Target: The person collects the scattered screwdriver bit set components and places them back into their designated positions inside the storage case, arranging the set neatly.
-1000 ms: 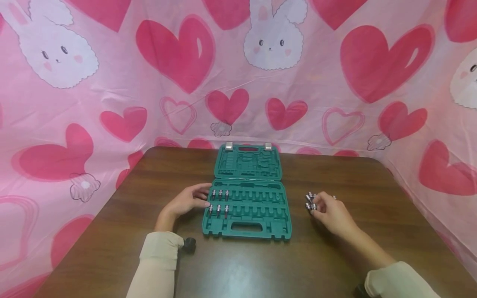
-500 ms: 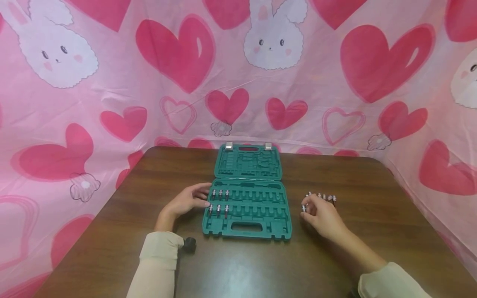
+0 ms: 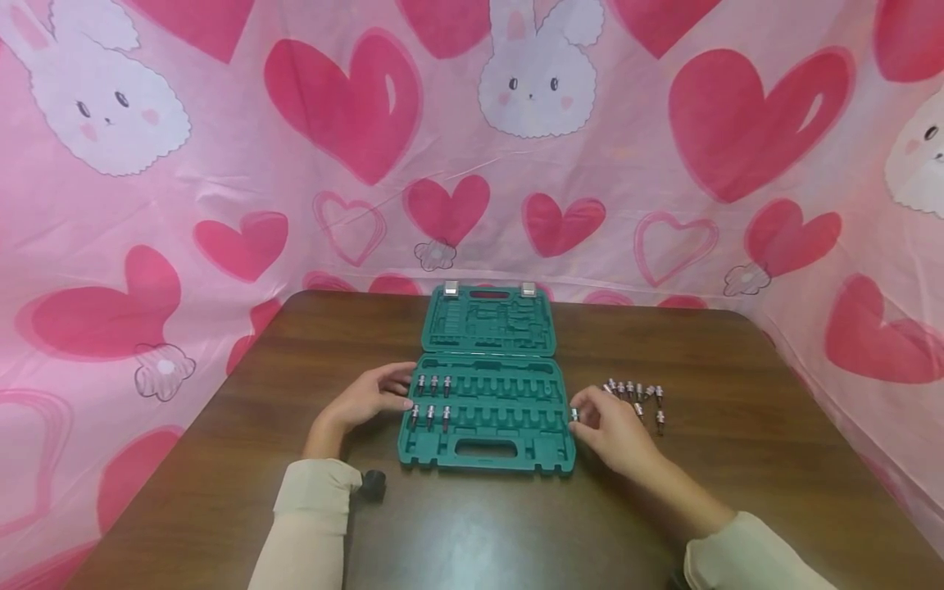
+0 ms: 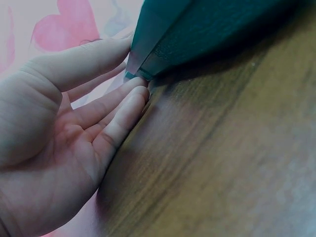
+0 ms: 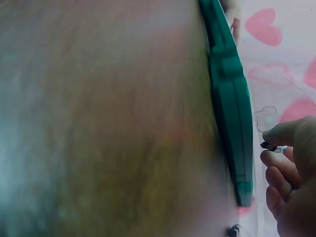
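Note:
An open green tool case (image 3: pixel 487 453) lies on the table, several bit sockets (image 3: pixel 447 416) seated in two rows at its left side. At the case's left edge is my left hand (image 3: pixel 371 399); in the left wrist view its nearly straight fingers and thumb (image 4: pixel 86 61) touch the case's side. My right hand (image 3: pixel 614 428) pinches one bit socket (image 5: pixel 276 147), silver with a dark tip, between thumb and forefinger. It is just off the case's right edge, above the table. The other fingers of that hand are curled, holding nothing visible.
Several loose bit sockets (image 3: pixel 639 392) lie on the wooden table (image 3: pixel 472 524) to the right, behind and beside my right hand. The case's lid (image 3: pixel 488 324) is laid back with two metal latches. A pink heart-and-rabbit cloth (image 3: pixel 472 123) hangs behind the table.
My right hand has moved left from the loose bit sockets to the case's right edge, carrying one bit socket. More of the loose ones now show. The left hand has stayed at the case.

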`<state>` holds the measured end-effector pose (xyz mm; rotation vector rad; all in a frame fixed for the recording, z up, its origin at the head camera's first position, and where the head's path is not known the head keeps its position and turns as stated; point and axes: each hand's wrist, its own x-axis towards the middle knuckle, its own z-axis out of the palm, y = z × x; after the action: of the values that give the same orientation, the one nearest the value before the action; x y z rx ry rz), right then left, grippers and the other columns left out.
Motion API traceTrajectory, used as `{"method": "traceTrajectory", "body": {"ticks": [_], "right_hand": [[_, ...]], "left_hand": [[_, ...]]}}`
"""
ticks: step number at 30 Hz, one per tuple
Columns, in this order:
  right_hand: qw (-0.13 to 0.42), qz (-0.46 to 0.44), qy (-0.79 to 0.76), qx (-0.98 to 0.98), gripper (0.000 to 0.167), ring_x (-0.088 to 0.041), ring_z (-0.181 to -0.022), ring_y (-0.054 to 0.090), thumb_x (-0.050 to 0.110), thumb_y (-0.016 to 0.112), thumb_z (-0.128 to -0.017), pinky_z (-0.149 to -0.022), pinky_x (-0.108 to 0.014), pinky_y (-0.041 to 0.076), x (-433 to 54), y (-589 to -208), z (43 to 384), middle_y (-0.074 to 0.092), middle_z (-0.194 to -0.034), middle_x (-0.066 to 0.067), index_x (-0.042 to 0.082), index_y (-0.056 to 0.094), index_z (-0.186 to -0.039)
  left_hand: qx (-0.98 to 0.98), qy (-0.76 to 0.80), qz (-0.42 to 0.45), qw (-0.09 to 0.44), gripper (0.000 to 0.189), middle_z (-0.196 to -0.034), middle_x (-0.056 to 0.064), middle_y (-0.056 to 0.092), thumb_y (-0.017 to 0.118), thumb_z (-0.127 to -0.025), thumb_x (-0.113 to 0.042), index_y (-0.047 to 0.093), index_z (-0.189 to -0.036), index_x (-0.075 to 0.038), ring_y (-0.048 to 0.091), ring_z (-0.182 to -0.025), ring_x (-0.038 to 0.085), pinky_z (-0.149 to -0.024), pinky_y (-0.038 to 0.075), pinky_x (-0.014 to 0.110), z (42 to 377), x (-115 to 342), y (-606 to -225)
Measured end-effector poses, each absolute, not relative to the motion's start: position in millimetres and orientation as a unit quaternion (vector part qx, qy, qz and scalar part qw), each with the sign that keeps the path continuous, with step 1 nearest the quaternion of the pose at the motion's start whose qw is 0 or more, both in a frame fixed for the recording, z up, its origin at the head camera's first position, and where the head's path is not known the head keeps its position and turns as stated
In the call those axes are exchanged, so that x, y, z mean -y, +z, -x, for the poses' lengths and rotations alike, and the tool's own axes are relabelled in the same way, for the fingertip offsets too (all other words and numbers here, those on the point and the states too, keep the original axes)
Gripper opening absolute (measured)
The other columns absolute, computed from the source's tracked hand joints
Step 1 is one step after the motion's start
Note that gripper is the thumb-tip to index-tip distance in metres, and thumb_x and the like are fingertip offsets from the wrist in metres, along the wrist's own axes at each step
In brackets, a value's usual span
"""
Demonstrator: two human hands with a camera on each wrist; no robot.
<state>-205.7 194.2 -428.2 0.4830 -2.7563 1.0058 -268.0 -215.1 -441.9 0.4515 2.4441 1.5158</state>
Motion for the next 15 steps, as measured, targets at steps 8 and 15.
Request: {"method": "traceTrajectory", "body": {"ticks": [8, 15], "right_hand": [[0.082, -0.154, 0.345, 0.922, 0.025, -0.014, -0.071, 0.053, 0.009, 0.079, -0.081, -0.063, -0.032, 0.047, -183, -431, 206, 0.057, -0.076, 0.007, 0.012, 0.062, -0.098], [0.062, -0.159, 0.363, 0.916, 0.024, -0.014, -0.072, 0.053, 0.007, 0.078, -0.081, -0.065, -0.033, 0.047, -171, -429, 207, 0.057, -0.078, 0.005, 0.011, 0.062, -0.098]], "left_hand": [[-0.829, 0.524, -0.161, 0.116, 0.067, -0.127, 0.009, 0.058, 0.076, -0.085, -0.02, 0.047, -0.144, -0.012, 0.054, -0.112, 0.028, -0.096, 0.045, 0.048, 269, 216, -445], [-0.827, 0.526, -0.162, 0.114, 0.065, -0.127, 0.01, 0.058, 0.076, -0.085, -0.02, 0.047, -0.144, -0.013, 0.055, -0.112, 0.028, -0.096, 0.045, 0.048, 270, 217, -446]]}}
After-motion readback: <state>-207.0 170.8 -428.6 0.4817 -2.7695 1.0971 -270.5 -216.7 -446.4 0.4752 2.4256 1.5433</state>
